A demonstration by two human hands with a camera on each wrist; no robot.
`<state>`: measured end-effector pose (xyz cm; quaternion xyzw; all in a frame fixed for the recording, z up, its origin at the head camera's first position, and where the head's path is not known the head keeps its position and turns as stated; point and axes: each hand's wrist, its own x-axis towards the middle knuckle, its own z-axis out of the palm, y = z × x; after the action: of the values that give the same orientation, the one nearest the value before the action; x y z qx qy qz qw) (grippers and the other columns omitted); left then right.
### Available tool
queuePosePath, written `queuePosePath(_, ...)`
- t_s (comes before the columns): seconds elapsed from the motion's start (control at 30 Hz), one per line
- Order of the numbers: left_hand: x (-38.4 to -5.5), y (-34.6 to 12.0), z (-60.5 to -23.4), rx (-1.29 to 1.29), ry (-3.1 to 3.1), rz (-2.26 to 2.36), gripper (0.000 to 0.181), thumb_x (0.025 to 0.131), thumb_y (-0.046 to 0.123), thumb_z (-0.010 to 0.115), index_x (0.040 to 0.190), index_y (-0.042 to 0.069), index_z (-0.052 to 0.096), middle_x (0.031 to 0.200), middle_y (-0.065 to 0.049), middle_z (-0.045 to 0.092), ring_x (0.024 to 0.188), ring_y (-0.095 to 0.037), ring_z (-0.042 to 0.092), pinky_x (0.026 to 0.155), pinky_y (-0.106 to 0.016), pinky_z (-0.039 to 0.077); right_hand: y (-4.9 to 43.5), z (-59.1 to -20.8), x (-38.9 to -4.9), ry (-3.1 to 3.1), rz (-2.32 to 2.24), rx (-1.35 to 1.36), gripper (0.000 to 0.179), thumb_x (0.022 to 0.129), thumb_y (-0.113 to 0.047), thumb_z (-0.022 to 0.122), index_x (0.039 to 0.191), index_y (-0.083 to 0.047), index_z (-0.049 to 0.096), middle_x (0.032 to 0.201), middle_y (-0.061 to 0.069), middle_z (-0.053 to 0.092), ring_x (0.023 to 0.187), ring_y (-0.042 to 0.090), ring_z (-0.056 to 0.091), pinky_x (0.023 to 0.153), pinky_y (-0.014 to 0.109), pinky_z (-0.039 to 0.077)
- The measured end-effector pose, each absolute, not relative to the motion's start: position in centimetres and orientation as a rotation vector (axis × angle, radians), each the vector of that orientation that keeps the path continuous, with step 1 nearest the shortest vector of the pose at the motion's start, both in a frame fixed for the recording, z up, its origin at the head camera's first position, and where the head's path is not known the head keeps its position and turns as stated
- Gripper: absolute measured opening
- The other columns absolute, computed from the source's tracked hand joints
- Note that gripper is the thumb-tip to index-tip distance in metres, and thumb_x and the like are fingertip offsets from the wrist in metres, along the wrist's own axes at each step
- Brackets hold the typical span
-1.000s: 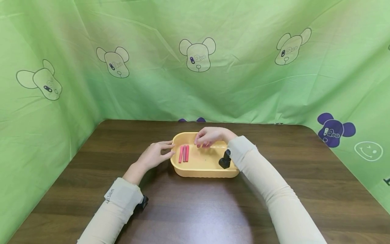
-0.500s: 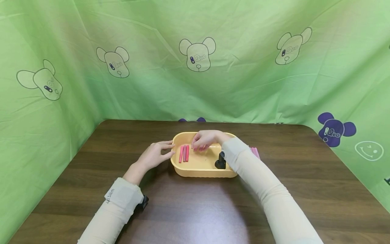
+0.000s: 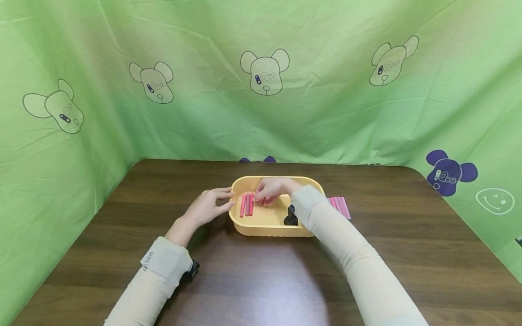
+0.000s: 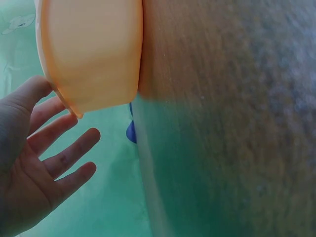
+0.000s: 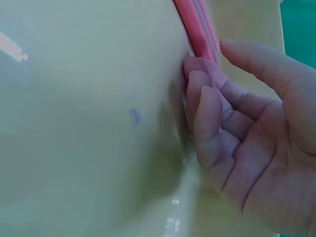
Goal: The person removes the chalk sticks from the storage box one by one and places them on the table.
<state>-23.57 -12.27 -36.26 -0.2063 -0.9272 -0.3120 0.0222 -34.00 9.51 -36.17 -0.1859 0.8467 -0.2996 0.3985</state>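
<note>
A pale yellow oval tub [image 3: 274,231] stands on the table. Inside it, near its left end, three slim red and pink sticks [image 3: 246,206] lie side by side. My left hand [image 3: 206,208] rests on the tub's left rim, its fingers spread and loosely bent; in the left wrist view the thumb [image 4: 37,89] touches the rim. My right hand [image 3: 272,189] reaches down inside the tub, beside the rightmost stick. In the right wrist view its fingers are loosely bent, and the index fingertip is at the end of a red stick [image 5: 197,30], with the thumb apart from it.
Several pinkish-purple sticks [image 3: 341,207] lie in a row on the dark wooden table [image 3: 391,253], right of the tub and partly behind the right sleeve. A green printed cloth [image 3: 204,113] hangs behind the table.
My right hand has moved left and slightly down inside the tub, up to the row of sticks. More of the sticks right of the tub shows. The left hand has stayed put.
</note>
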Motion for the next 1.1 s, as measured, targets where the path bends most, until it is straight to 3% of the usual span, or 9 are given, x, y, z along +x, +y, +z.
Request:
queuePosePath(0.37, -23.6, -12.2, -36.1, -0.638, -2.868, -0.977, 0.038, 0.089, 0.023, 0.062, 0.122, 0.005, 0.063, 0.134, -0.01, 0.056, 0.127, -0.027, 0.05, 0.105, -0.043, 0.041, 8.8, -36.3, -34.0, 2.19, -0.694, -0.44, 0.023, 0.092, -0.021, 0.058, 0.071, -0.011, 0.059, 0.064, -0.004, 0.059, 0.053, 0.003, 0.052, 0.051, 0.013, 0.046)
queuePosePath(1.1, -23.6, -12.2, -36.2, -0.637, -2.872, -0.97, 0.038, 0.089, 0.025, 0.061, 0.122, 0.005, 0.063, 0.134, -0.01, 0.056, 0.128, -0.027, 0.049, 0.105, -0.042, 0.041, 8.0, -36.3, -33.2, 2.268, -0.675, -0.383, 0.03, 0.091, -0.025, 0.06, 0.064, -0.012, 0.058, 0.054, -0.006, 0.056, 0.047, 0.001, 0.049, 0.046, 0.012, 0.043)
